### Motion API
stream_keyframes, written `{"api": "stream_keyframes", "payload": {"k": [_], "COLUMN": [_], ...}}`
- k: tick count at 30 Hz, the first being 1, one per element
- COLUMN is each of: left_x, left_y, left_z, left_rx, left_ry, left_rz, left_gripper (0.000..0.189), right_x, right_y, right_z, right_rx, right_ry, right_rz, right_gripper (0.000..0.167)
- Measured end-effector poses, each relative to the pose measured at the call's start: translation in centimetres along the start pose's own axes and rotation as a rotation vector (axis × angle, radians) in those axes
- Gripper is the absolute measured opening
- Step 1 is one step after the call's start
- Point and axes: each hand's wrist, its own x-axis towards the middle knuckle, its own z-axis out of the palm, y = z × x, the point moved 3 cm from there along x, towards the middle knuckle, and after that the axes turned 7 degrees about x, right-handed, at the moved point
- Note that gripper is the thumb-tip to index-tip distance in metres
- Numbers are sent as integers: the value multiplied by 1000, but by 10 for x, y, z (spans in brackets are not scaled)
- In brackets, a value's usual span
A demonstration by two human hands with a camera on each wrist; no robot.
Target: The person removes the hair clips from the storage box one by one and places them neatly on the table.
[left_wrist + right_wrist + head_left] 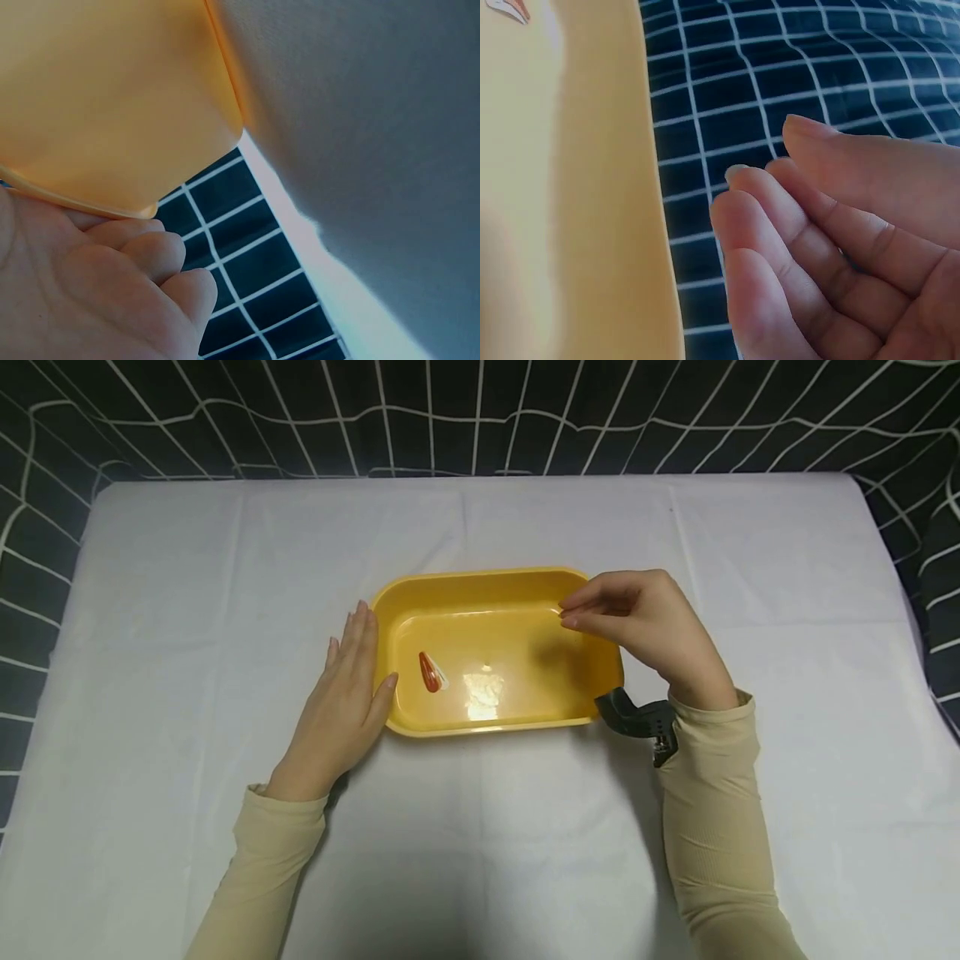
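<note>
White cloth-covered table (157, 710): under and around both hands, running well past each of them to left and right; faint fold lines in the cloth

Black fabric with white grid lines (453, 447): beyond the table's far edge, ahead of both hands, also showing past the table at either side

Yellow rectangular plastic tray (517, 647), rounded corners: between the 2 hands, its left end against the left hand, its right end beneath the right; bright glare patch on its floor, to the right of the left thumb; right hand's shadow on the floor below that hand

Beige sleeves (720, 835), 2: behind the hands, reaching to the wrists

Left hand (337, 710): spread wide, fingers straight and lying along the outside of the tray's left end, thumb apart from them with its tip over the rim; touching the tray

Right hand (645, 618): raised above the tray's right end, fingers loosely bent, thumb and fingertips a narrow gap apart, nothing held between them

Black strap (637, 718): beside the right wrist at the sleeve cuff, sticking out leftward

Teardrop hair clip (430, 672), orange-red with white along its right side: flat on the tray floor, just right of the left thumb tip, well left of the right hand; cannot tell if 1 piece or 2
</note>
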Motion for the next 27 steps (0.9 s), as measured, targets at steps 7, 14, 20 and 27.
{"api": "stream_keyframes", "payload": {"k": [7, 14, 20, 27], "left_x": [0, 2, 2, 1], "left_y": [0, 1, 1, -1], "left_z": [0, 3, 1, 0], "left_rx": [-1, -1, 3, 9], "left_ry": [1, 1, -7, -2], "left_rz": [-2, -2, -6, -6], "left_gripper": [64, 64, 63, 64], "right_x": [12, 20, 33, 57], "right_y": [-11, -22, -27, -24], "right_z": [19, 39, 62, 87], "right_rx": [-6, -40, -147, -182], "right_ry": [-87, -152, -266, -418], "right_rz": [-17, -49, -103, -70], "right_gripper": [15, 14, 10, 9]}}
